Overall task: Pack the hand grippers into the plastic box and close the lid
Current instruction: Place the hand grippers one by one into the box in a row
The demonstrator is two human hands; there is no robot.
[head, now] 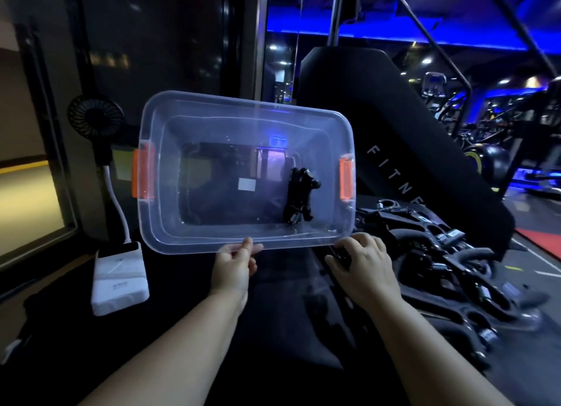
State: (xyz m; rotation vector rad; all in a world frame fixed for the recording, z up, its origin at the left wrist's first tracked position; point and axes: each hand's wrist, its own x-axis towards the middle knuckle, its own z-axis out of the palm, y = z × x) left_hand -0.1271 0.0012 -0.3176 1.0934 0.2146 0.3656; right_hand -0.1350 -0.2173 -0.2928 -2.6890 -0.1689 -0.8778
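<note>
lying in box (194,241): one hand gripper (299,196)

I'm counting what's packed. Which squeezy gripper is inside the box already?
The lone black hand gripper lying by the right orange latch inside the plastic box. The others sit piled outside it, on its right.

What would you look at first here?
The big clear box in the middle catches the eye first, with bright orange latches on both ends. The left hand pinches its near rim, and one black gripper lies inside, towards the right. A dark pile of grippers sits on the right, beside the right hand.
</note>
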